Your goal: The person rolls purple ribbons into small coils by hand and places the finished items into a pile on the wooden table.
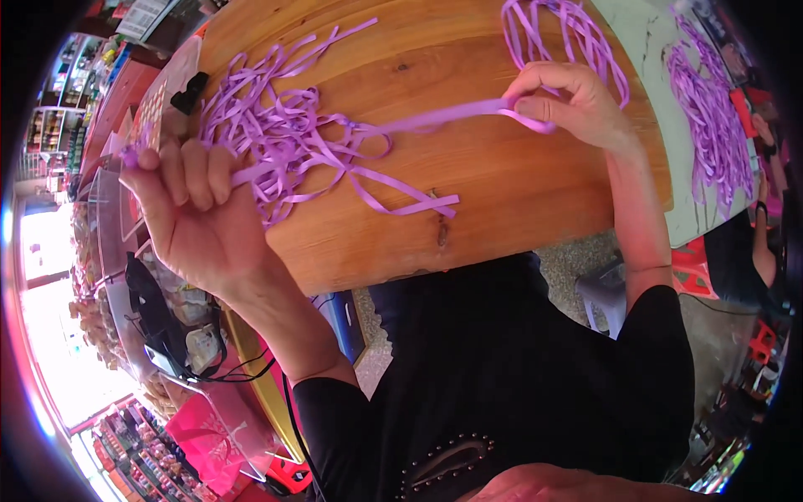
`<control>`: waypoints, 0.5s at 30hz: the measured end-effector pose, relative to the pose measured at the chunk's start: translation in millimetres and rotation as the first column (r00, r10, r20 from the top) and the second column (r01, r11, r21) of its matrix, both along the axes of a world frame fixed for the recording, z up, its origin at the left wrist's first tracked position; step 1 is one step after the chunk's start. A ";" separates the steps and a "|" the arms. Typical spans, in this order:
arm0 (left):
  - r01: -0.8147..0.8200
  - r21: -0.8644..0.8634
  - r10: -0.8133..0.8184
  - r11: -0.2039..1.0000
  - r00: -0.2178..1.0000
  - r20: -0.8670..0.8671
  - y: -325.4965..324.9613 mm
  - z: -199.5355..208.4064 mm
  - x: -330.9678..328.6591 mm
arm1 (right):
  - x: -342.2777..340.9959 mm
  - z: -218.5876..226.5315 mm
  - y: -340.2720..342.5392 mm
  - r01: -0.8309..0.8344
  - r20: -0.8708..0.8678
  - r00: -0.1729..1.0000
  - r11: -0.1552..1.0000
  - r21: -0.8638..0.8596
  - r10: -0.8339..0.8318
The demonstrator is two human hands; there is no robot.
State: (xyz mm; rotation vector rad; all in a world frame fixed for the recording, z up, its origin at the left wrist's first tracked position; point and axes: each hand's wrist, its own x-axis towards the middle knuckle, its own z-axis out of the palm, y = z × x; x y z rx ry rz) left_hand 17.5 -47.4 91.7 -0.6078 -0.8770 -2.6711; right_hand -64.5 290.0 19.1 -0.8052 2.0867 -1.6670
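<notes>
My left hand (201,213) is raised at the left side of the wooden table, its fingers curled around a purple ribbon (443,115). A small purple bit shows by its thumb tip. The ribbon runs across to my right hand (577,105), which pinches it between thumb and fingers and folds it into a short loop. Between and below the hands lies a tangled pile of purple ribbons (280,125), with loose ends reaching toward the table's middle. Behind my right hand, a looped bundle of purple ribbon (577,29) rests near the far right edge.
The wooden table (368,243) has a curved near edge. On a pale marble-like top (657,38) to the right lies another purple ribbon bundle (711,117). Another person's arm (763,251) shows at the far right. Below are a grey stool (602,293) and, left, a pink bag (209,439).
</notes>
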 end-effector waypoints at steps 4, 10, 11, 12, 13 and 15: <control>-0.139 -0.028 0.141 0.990 0.985 0.101 -6.4 -21.1 -1.1 | 9.7 -3.6 22.8 0.124 0.043 0.990 0.980 0.154 -0.132; -0.645 -0.488 0.776 0.589 0.620 0.117 -20.6 -67.3 -27.2 | 21.1 -12.1 22.7 0.130 -0.219 0.965 0.989 -0.066 -0.142; -0.769 -0.610 0.935 0.192 0.331 -0.123 -20.5 -71.9 -29.4 | 22.0 -11.9 20.9 0.134 -0.218 0.965 0.989 -0.067 -0.146; -0.753 -0.612 0.921 -0.242 0.020 -0.389 -21.0 -74.2 -30.5 | 23.0 -10.8 18.4 0.116 -0.264 0.955 0.990 -0.076 -0.132; -0.640 -0.635 0.833 -0.433 -0.014 -0.553 -5.7 -72.7 -26.7 | 24.9 -12.8 17.7 0.102 -0.303 0.945 0.992 -0.077 -0.121; -0.666 -0.658 0.715 -0.352 0.263 -0.648 40.5 -71.2 -22.4 | 30.7 -11.3 11.9 0.094 -0.318 0.941 0.992 -0.089 -0.118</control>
